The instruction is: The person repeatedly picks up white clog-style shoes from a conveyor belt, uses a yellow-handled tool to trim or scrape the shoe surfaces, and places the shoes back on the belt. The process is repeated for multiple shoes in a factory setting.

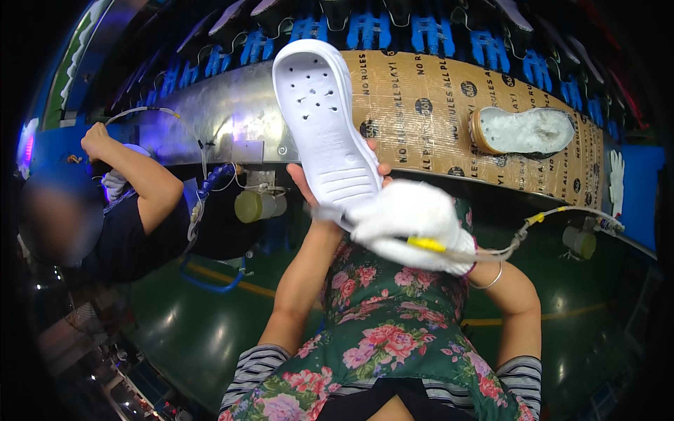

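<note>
- The bare left hand (309, 184) grips the heel of a white perforated foam clog (324, 123), sole side up, toe pointing away.
- The white-gloved right hand (414, 226) closes around a yellow-tipped thin tool (427, 244) beside that heel.
- Beyond the clog's toe lies a brown printed cardboard sheet (435, 105).

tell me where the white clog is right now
In the head view the white clog is held up at centre, its heel gripped by the bare left hand, with the gloved right hand just below it, in front of the conveyor belt.
</note>
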`<move>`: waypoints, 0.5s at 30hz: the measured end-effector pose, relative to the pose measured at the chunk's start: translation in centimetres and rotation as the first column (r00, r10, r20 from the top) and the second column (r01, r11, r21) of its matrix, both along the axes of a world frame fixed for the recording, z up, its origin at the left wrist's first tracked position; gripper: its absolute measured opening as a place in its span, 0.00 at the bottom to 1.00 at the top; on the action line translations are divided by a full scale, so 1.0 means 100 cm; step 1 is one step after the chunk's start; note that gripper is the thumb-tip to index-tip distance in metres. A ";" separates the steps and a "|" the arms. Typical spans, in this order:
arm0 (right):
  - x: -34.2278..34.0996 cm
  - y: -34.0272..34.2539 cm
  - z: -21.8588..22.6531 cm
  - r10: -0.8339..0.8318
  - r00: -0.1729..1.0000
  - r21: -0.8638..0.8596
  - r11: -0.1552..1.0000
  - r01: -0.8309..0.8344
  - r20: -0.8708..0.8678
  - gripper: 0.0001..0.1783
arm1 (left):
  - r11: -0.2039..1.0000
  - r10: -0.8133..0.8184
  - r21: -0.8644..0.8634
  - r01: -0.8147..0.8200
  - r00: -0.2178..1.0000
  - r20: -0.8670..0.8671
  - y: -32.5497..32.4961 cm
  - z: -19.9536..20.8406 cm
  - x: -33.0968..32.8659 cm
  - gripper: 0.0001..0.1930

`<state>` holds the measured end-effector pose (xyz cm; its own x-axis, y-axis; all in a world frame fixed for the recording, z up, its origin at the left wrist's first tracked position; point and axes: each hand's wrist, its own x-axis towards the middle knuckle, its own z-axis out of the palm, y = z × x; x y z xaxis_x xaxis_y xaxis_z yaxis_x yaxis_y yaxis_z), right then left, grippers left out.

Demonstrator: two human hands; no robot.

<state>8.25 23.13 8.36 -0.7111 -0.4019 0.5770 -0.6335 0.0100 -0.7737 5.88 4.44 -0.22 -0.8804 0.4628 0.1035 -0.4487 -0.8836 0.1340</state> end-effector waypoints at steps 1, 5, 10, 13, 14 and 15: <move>-0.003 0.004 -0.004 -0.083 0.996 0.063 0.994 0.086 -0.036 0.17 | 0.999 -0.043 0.019 0.043 0.999 0.018 0.000 -0.001 -0.003 0.59; 0.018 -0.004 -0.014 0.069 0.997 0.147 0.987 -0.063 -0.036 0.20 | 0.992 -0.125 0.011 0.125 0.992 0.022 -0.004 0.003 -0.017 0.59; 0.008 0.000 -0.005 -0.089 0.991 0.020 0.996 0.088 0.099 0.10 | 0.973 -0.231 -0.038 0.228 0.966 -0.116 -0.006 0.013 -0.029 0.62; 0.018 0.001 -0.013 0.065 0.997 0.175 0.983 -0.057 -0.044 0.16 | 0.945 -0.324 -0.115 0.307 0.928 -0.186 -0.012 0.008 -0.041 0.64; 0.021 -0.002 -0.014 0.142 0.989 0.122 0.983 -0.137 -0.032 0.19 | 0.932 -0.363 -0.118 0.344 0.901 -0.237 -0.013 0.007 -0.047 0.64; 0.025 -0.001 -0.011 0.204 0.975 0.015 0.978 -0.206 0.087 0.17 | 0.924 -0.383 -0.116 0.365 0.880 -0.280 -0.013 0.006 -0.052 0.65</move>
<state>10.72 23.01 7.22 -0.6579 -0.5569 0.5070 -0.5562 -0.0945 -0.8256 0.64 3.16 0.41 -0.5743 0.7649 0.2917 -0.6772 -0.6441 0.3557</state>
